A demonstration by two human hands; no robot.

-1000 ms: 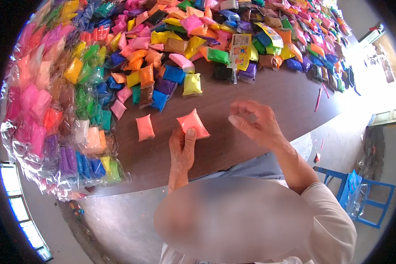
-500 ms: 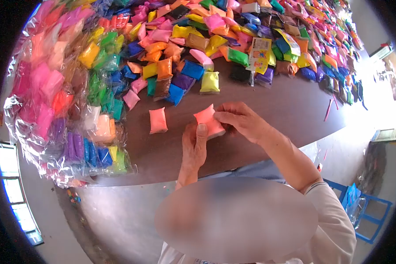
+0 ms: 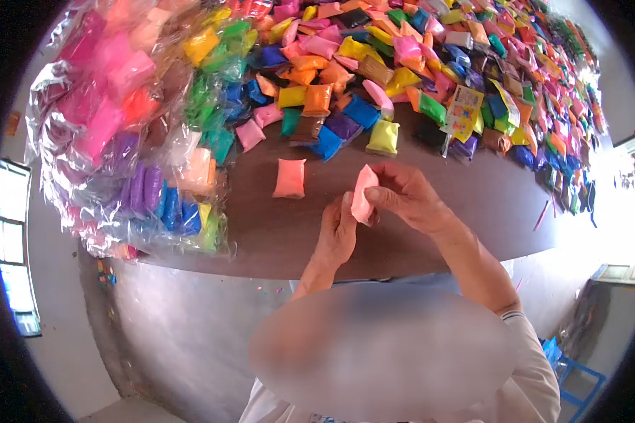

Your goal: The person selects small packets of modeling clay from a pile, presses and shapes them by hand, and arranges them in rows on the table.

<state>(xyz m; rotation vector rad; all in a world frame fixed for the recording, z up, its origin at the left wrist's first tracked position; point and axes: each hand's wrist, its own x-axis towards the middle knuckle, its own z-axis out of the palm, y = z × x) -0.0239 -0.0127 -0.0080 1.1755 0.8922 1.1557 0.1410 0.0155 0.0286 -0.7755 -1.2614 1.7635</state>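
Note:
A small salmon-pink packet of soft clay is held above the brown table, turned so that its narrow side shows. My right hand pinches it from the right, thumb in front and fingers behind. My left hand is closed at its lower left edge, the thumb side against the packet; part of those fingers is hidden. To the left, a second salmon-pink packet lies flat on the table, touched by neither hand.
A big heap of colourful packets covers the back of the table. Clear plastic bags full of packets stand along the left. A printed card lies on the heap. Thin sticks lie at the right.
The packet in my hands has turned from showing its broad face to showing its narrow side. The whole view has shifted, so table things appear further right. The second packet stays lying there.

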